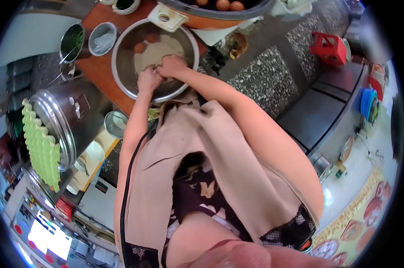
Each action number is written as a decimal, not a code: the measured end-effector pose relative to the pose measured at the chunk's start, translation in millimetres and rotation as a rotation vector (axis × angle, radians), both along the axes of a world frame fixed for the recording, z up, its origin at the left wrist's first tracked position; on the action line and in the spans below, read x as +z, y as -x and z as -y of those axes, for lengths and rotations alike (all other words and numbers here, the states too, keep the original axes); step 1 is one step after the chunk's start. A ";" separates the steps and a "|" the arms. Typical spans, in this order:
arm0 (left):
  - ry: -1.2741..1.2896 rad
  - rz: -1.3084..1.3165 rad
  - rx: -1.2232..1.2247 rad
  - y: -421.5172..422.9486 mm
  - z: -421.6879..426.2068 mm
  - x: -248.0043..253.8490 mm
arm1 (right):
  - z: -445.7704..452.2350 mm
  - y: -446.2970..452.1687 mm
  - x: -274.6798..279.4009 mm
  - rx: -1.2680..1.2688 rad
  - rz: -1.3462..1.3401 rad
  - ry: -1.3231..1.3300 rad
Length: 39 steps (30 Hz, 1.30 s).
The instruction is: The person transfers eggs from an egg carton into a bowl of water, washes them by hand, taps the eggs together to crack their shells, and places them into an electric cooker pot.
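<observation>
A wide metal basin (194, 49) holds a pale beige material, and I cannot tell if it is liquid or powder. Two brown eggs, one of them the nearer egg (140, 47), lie toward its far side. Over the basin's near part, my left hand (150, 79) has its fingers curled together. Beside it, almost touching, my right hand (172, 67) is also closed, fingers bent downward. Whatever is between the fingers is too small or hidden to make out. A cream plastic handle-like piece (168, 17) overlaps the basin's far rim.
A large dark tub (251, 14) with several brown eggs stands beyond the basin. Left are a bowl of white contents (103, 39), a cup of chopped greens (72, 41), a big steel drum (72, 120) and a green egg tray (40, 147). A red stool (329, 48) stands right.
</observation>
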<state>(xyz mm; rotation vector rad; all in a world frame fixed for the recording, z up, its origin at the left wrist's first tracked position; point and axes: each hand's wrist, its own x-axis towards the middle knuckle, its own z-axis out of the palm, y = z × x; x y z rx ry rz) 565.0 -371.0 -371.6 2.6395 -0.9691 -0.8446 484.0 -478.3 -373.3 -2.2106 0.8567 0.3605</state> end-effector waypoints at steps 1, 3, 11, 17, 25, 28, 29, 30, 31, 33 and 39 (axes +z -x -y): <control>-0.001 0.010 0.025 -7.9 -0.9 -7.4 | 0.9 -2.7 -4.2 -0.102 0.046 -0.012; 0.100 -0.036 -0.078 -21.1 -4.6 -24.4 | 8.1 -4.8 -19.2 -0.188 0.095 -0.027; 0.942 -0.889 0.709 -13.9 7.4 5.5 | 0.7 -5.9 34.0 -0.629 0.151 -1.361; 1.111 -0.889 0.708 -31.7 26.5 13.7 | 7.6 -8.3 77.0 -0.499 0.347 -0.966; 0.327 0.240 0.062 -43.6 63.7 -11.1 | 140.7 -3.1 229.5 -0.148 0.429 0.377; 0.286 0.237 -0.006 -36.2 62.2 -29.9 | 198.0 -16.5 199.1 0.063 0.081 0.556; 0.282 0.232 -0.026 -35.4 62.9 -31.9 | 204.6 -19.6 188.2 0.123 0.048 0.557; 0.281 0.227 -0.025 -34.6 63.4 -31.9 | 208.0 -23.5 179.6 0.184 0.011 0.554; 0.352 0.228 -0.034 -31.2 60.1 -33.0 | 213.3 -28.0 171.0 0.220 -0.075 0.519; 0.335 0.284 -0.067 -22.9 52.9 -28.6 | 213.3 -29.7 158.0 0.261 -0.115 0.579; 0.321 0.251 -0.234 -15.4 42.4 -26.9 | 202.1 -21.3 171.8 0.248 -0.136 0.466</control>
